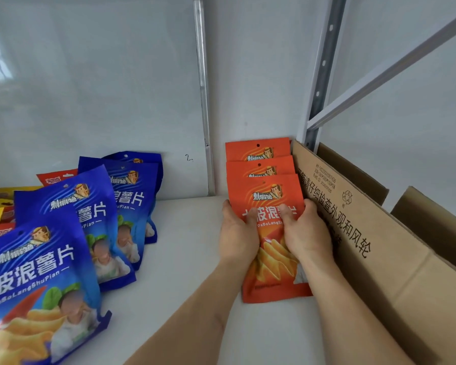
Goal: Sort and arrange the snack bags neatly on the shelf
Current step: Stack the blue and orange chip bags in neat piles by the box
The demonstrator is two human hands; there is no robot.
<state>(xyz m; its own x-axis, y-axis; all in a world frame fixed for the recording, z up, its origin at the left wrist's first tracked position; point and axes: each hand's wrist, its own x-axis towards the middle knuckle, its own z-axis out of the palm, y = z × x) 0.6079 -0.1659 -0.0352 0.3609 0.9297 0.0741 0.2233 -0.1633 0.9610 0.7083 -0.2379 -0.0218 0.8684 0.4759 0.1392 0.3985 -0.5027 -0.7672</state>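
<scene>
Three orange snack bags stand in a row on the white shelf (190,259), one behind the other, beside a cardboard box. My left hand (237,235) grips the left edge of the front orange bag (271,196), and my right hand (307,233) grips its right edge, thumbs on its face. The two orange bags behind it (258,150) lean against the back wall. A row of several blue snack bags (90,206) stands at the left, running from front to back.
An open cardboard box (379,259) with printed black text fills the right side of the shelf. Red and yellow packets (0,204) lie behind the blue bags at far left. A metal upright (319,83) rises behind the box.
</scene>
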